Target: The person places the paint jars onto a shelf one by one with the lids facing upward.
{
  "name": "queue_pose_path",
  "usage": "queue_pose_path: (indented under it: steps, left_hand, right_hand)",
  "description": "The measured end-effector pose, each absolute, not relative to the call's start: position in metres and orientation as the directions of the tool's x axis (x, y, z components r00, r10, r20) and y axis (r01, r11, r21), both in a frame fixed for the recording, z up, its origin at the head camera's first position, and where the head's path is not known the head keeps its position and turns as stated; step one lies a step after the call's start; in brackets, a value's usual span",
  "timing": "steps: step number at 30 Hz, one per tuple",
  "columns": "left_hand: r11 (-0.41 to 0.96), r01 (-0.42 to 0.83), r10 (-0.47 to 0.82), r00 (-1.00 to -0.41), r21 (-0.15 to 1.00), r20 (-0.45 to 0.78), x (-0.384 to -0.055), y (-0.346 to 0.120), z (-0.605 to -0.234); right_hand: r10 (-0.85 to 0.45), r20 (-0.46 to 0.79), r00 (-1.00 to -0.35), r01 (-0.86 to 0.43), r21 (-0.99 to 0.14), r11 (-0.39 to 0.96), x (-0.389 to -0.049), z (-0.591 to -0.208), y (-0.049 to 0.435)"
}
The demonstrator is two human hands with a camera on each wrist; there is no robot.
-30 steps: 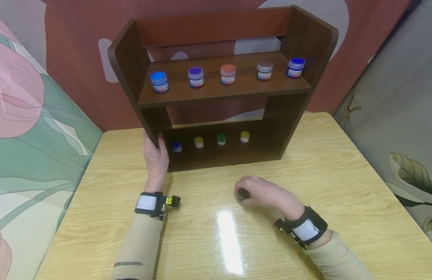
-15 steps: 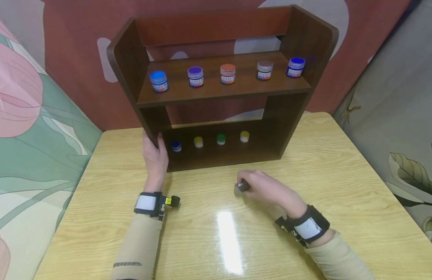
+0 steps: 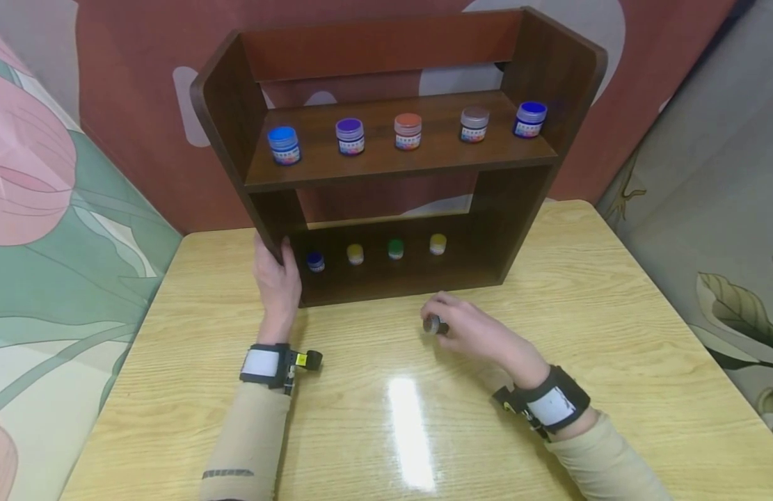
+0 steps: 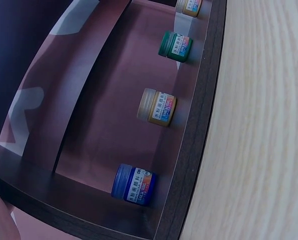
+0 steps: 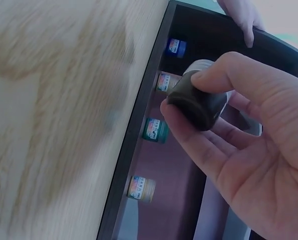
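My left hand [image 3: 278, 278] grips the left side panel of a dark brown wooden shelf [image 3: 399, 170], the thumb on the panel's inner side and the other fingers hidden behind it. In front of the shelf, my right hand [image 3: 483, 337] holds a small dark paint jar [image 3: 433, 324] above the table. In the right wrist view this black-brown jar [image 5: 196, 105] is pinched between thumb and fingers, its dark base toward the camera. Along the lower board stand a dark blue jar [image 3: 315, 261], a yellow jar [image 3: 355, 254], a green jar [image 3: 395, 249] and a second yellow jar [image 3: 437, 244].
On the upper board are a light blue jar [image 3: 284, 145], a purple jar [image 3: 350, 136], an orange-red jar [image 3: 408, 131], a dark jar with a clear lid [image 3: 474, 125] and a deep blue jar [image 3: 530, 120]. The shelf stands on a pale wooden table [image 3: 355, 417].
My right hand has lifted the dark jar off the table, turned it in the fingers and brought it a little nearer the shelf. The left hand stays on the side panel.
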State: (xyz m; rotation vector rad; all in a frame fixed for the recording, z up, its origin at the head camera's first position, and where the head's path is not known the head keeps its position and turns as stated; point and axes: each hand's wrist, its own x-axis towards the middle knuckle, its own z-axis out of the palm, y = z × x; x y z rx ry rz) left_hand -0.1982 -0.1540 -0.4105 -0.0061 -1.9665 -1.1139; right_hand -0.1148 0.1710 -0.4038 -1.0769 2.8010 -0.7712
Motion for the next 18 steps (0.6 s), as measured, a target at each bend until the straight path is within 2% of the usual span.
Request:
queue_pose_path:
  steps: [7,18]
  left_hand:
    - [0.603,0.390,-0.363,-0.643,0.696,0.675,-0.199,-0.154,-0.411]
    - [0.597,0.396,-0.374,-0.632,0.698,0.679,-0.199,-0.154,-0.411]
  right_hand:
    - [-0.587,0.111,-0.802,-0.557,-0.495,0.667,-0.124,-0.411,0.176]
    - [-0.524,0.167,-0.835,-0.528,-0.509,0.680,-0.138,-0.422,0.191]
